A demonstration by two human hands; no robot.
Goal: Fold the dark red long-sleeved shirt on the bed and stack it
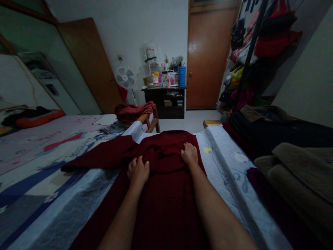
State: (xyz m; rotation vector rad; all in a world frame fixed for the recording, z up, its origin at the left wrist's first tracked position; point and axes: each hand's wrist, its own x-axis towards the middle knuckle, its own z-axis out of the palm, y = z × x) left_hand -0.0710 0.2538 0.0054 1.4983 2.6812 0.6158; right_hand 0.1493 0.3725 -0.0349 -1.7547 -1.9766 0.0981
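A dark red long garment [166, 198] lies spread over a light, patterned cover [221, 156], one sleeve stretched out to the left and its far end near the cover's far edge. My left hand [138, 171] rests on the garment left of its middle, fingers apart and slightly bent, with the thumb out. On the garment's right side, near its far end, my right hand [189, 153] lies with its fingers spread. Creases run across the cloth between the two hands. Neither hand is closed round any cloth.
Folded dark clothes [275, 123] and a thick brown-grey textile [301, 166] are piled at the right. A reddish cloth [134, 111] hangs over a wooden chair [153, 125] beyond the cover. A patterned bed sheet [52, 139] extends left. A fan [126, 77] stands behind.
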